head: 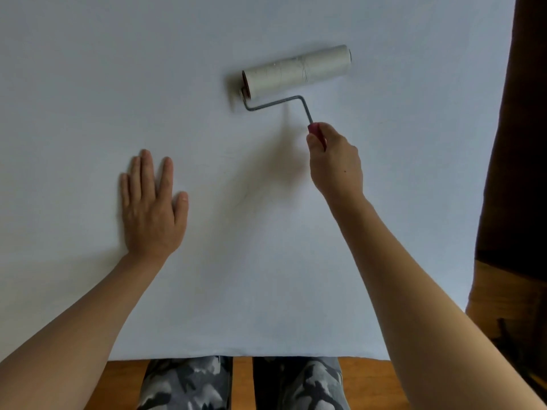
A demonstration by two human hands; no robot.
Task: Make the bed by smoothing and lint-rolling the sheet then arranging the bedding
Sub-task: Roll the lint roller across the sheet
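Right hand [334, 161] is the grip that matters: its fingers are curled round the red handle [317, 137] of the long white lint roller [297, 71], thumb laid along the side toward the roll. From that handle a bent grey wire arm [278, 103] climbs away from the person, turns, and runs across to the end of the roll that lies toward the left hand. The roll rests on the pale blue-white bed sheet [88, 69], farther from the person than the handle. Its long axis lies crosswise to the reach of the forearm, slightly tilted, with the end away from the left hand a little farther off. So the roll will travel broadside when the handle is pushed away or drawn back toward the body; that is the direction the coming stroke seems to call for.

Left hand [152, 208] lies flat on the sheet, fingers straight and lightly spread, holding nothing, well apart from the roller and nearer the person than it. It looks placed to pin the cloth taut. The sheet around the roller appears smooth, with only faint creases between the hands.

At the near edge of the sheet show a strip of orange-brown wooden bed frame [367, 380] and grey camouflage-patterned trouser legs [189, 386]. A dark brown surface [521, 143] borders the sheet on the roller's side; I cannot tell what it is.
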